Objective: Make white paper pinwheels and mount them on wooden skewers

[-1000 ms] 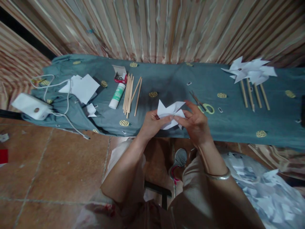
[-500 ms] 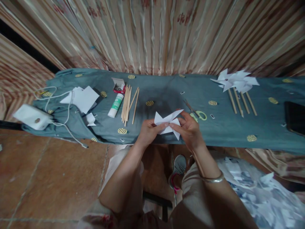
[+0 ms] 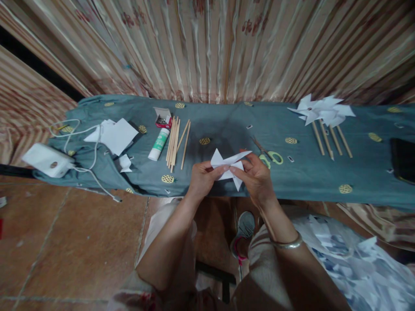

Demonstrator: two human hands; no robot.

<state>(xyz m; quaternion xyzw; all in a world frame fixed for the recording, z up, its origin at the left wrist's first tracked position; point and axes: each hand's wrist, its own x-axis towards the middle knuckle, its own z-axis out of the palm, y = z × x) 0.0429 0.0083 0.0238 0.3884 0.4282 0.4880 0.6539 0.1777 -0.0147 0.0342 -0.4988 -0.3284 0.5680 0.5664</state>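
Note:
A white paper pinwheel (image 3: 223,160) is held over the front edge of the cloth, its points folded in toward the middle. My left hand (image 3: 205,176) pinches it from the left, with the thumb pressed near its centre. From the other side my right hand (image 3: 257,175) grips it, thumb also at the centre. Both hands are closed on the paper, and the fingers underneath are hidden. Just beyond my right hand lie scissors (image 3: 270,155) with light green handles. Wooden sticks (image 3: 175,142) lie beyond my left hand, beside a glue stick (image 3: 158,144).
A small open red box (image 3: 163,119) holds tiny metal pieces. White paper sheets (image 3: 119,136) and a white device with cables (image 3: 48,160) are at left. Pinwheels on sticks (image 3: 324,110) lie at right, near a dark object (image 3: 402,160). Below stands a bag of paper pieces (image 3: 363,263).
The pinwheel has turned slightly between my hands, and its lower point now sits further left. Both hands keep their hold. The whole view has shifted a little.

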